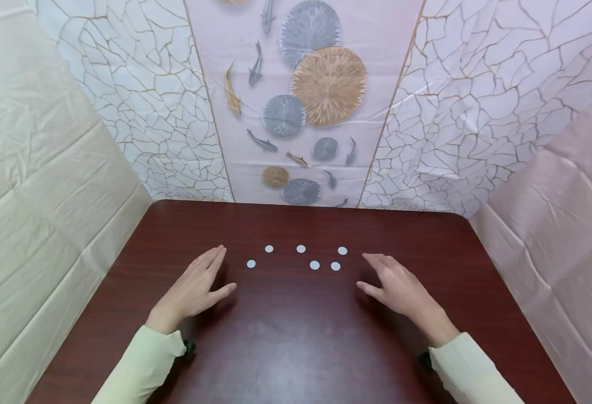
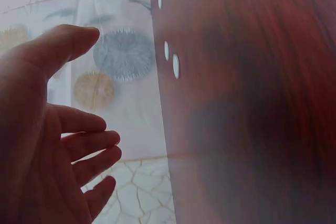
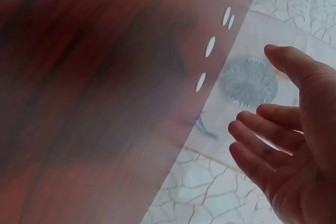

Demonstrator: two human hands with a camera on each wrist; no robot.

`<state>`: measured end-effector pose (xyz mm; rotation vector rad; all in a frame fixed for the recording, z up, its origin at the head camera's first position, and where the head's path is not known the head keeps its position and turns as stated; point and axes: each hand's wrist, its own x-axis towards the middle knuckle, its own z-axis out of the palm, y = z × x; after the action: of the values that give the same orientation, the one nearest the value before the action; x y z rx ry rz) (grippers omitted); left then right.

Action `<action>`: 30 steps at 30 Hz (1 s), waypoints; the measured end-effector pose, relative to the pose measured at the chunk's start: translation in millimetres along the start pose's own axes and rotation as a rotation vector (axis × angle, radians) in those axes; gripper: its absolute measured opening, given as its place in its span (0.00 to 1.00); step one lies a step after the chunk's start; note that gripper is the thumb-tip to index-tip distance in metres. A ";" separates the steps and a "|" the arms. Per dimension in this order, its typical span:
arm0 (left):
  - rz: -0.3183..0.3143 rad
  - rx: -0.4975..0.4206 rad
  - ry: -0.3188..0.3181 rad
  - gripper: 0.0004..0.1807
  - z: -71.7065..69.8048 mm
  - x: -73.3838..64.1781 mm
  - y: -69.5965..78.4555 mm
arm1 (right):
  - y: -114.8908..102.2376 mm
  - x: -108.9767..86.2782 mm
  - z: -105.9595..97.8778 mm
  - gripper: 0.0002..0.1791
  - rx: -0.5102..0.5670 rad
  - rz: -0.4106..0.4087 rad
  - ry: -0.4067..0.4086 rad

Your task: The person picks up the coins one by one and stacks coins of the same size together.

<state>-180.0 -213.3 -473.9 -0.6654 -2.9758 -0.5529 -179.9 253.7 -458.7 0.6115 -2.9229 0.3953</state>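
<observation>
Several small white discs lie scattered on the dark red wooden table (image 1: 275, 325). My left hand (image 1: 194, 287) hovers over the table left of them, fingers extended and thumb apart, holding nothing. Nearest to it is the leftmost disc (image 1: 251, 264), with another disc (image 1: 269, 248) a bit farther back. On the other side, my right hand (image 1: 398, 285) has its fingers loosely extended and its palm bare in the right wrist view. Just left of its fingertips are a back disc (image 1: 343, 251) and a front disc (image 1: 335, 266). Two more, a disc (image 1: 301, 248) and a disc (image 1: 315, 265), lie mid-table.
A patterned cloth backdrop (image 1: 301, 157) with fish and round motifs hangs behind the table's far edge. Pale cloth walls flank the table, one on the left (image 1: 48, 196) and one on the right (image 1: 558, 235).
</observation>
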 end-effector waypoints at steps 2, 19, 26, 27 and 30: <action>0.020 -0.008 -0.002 0.48 0.1 4.5 4.4 | -4.7 6.6 0.5 0.37 0.025 -0.012 -0.019; 0.118 -0.058 0.022 0.32 17.8 47.3 29.4 | -55.5 72.6 25.2 0.23 0.108 -0.234 -0.101; 0.122 -0.075 0.021 0.27 27.9 54.3 29.5 | -82.4 98.2 48.1 0.20 0.180 -0.265 -0.150; 0.121 -0.076 0.022 0.27 29.3 55.2 29.1 | -86.5 102.0 51.3 0.20 0.186 -0.266 -0.156; 0.114 -0.069 0.028 0.26 33.0 57.0 27.9 | -99.0 112.7 61.0 0.18 0.210 -0.275 -0.162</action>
<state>-218.8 -155.1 -488.7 -0.8193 -2.8826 -0.6529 -246.3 106.8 -474.6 1.1068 -2.9060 0.6504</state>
